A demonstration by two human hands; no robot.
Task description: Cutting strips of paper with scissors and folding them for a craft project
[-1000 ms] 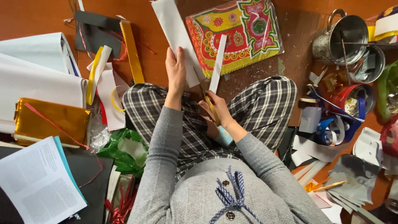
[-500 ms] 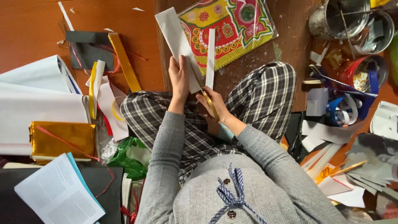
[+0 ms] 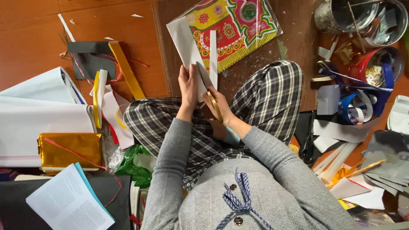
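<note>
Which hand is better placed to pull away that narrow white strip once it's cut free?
Probably left: the left hand grips the white sheet beside the strip; the right hand holds the scissors.

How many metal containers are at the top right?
2: a dull metal pot with a handle by the top edge, and a shinier steel bowl touching its right side. Clutter may hide others.

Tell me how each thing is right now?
left hand: gripping the white paper
white paper: held up, partly cut
cut strip: hanging beside the sheet
right hand: working the scissors
scissors: blades in the paper
gold box: closed
metal pot: upright
</note>
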